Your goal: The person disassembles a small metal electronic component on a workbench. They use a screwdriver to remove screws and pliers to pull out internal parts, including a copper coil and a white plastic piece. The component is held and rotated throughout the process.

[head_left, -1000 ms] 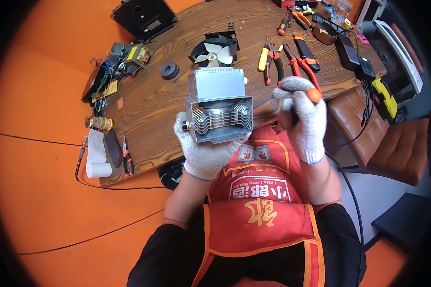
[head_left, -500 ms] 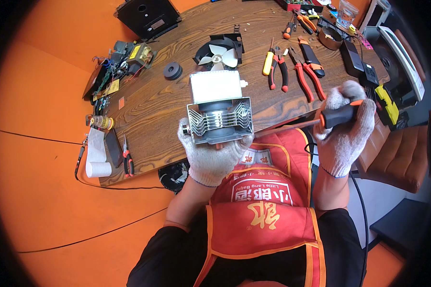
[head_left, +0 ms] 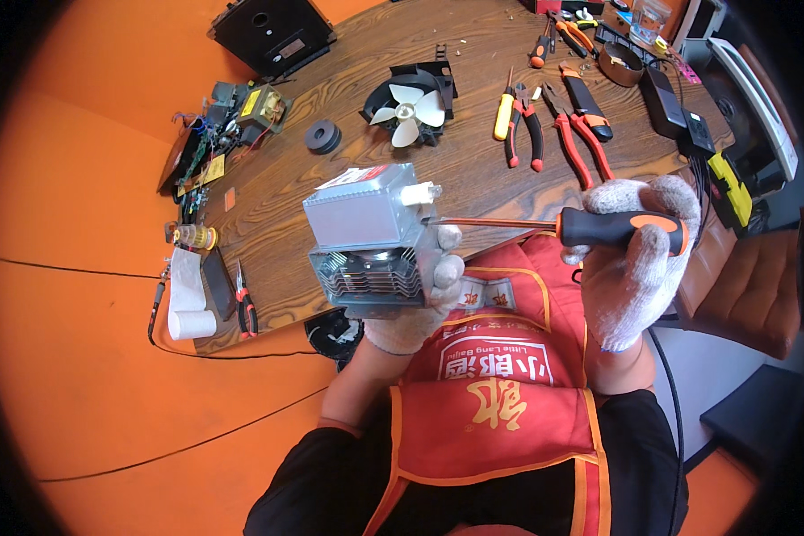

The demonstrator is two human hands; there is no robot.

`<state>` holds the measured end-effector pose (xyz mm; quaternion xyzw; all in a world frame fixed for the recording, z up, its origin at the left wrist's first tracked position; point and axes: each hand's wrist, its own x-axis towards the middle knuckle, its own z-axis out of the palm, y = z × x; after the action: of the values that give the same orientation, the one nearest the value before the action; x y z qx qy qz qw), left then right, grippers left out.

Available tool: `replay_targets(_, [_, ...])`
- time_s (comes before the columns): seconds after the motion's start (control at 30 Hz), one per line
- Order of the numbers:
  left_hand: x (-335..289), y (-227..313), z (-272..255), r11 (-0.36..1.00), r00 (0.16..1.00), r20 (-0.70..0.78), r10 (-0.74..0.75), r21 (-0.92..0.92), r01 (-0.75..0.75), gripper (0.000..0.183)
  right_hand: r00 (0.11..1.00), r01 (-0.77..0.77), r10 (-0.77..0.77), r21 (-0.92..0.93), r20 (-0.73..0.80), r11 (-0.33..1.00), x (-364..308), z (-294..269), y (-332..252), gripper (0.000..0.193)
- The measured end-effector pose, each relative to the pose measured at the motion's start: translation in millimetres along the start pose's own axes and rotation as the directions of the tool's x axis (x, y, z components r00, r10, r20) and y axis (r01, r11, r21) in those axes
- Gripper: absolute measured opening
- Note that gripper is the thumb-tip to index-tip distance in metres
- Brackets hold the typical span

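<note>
A silver magnetron (head_left: 359, 214) with stacked cooling fins and a white connector is held up over the table's near edge. My left hand (head_left: 424, 299), in a pale knit glove, grips it from below and along its right side. In my gloved right hand (head_left: 639, 259) is a screwdriver (head_left: 607, 230) with a black and orange handle. Its long shaft points left, and the tip is at the magnetron's right side, just below the connector; whether it touches I cannot tell. Behind the magnetron lie a black fan frame with white blades (head_left: 406, 113) and a dark ring magnet (head_left: 322, 136).
Pliers (head_left: 573, 134), cutters (head_left: 524, 129), a yellow-handled screwdriver (head_left: 504, 114) and a utility knife (head_left: 585, 103) lie at the right. A transformer (head_left: 263, 107) sits among circuit parts at the left. Needle-nose pliers (head_left: 245, 304) and a paper roll (head_left: 192, 323) are on the near left edge.
The magnetron has been turned and tilted, moving slightly left and down, so its side faces show. My right hand has raised the screwdriver, bringing its tip up beside the magnetron.
</note>
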<state>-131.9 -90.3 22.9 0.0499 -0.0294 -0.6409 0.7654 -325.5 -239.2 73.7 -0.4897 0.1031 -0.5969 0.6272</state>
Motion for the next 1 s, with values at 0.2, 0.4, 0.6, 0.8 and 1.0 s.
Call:
replay_targets(0.2, [-5,0,-11,1.000,0.999,-0.038,-0.021,0.010,0.021,0.053,0.995,0.084,-0.078,0.107,-0.060,0.991,4,-6,3,0.048])
replay_targets(0.4, [-2,9,-17,0.995,1.000,-0.005,-0.017,0.099,0.018,0.051,0.992,0.062,-0.023,-0.324,0.124,0.944,27,-6,21,0.034])
replay_targets(0.6, [-7,11,-16,0.994,0.995,0.080,-0.060,0.098,0.052,0.056,0.648,0.665,-0.018,-0.554,0.762,0.501,13,-5,52,0.023])
replay_targets(0.8, [-1,12,-23,0.989,0.966,0.216,-0.140,-0.023,0.148,0.060,0.551,0.773,0.098,-0.551,0.829,0.315,-2,-11,80,0.033])
replay_targets(1.0, [-4,7,-8,0.997,0.999,-0.036,-0.021,-0.076,0.018,0.062,0.609,0.695,0.202,-0.638,0.767,0.330,5,-11,96,0.040])
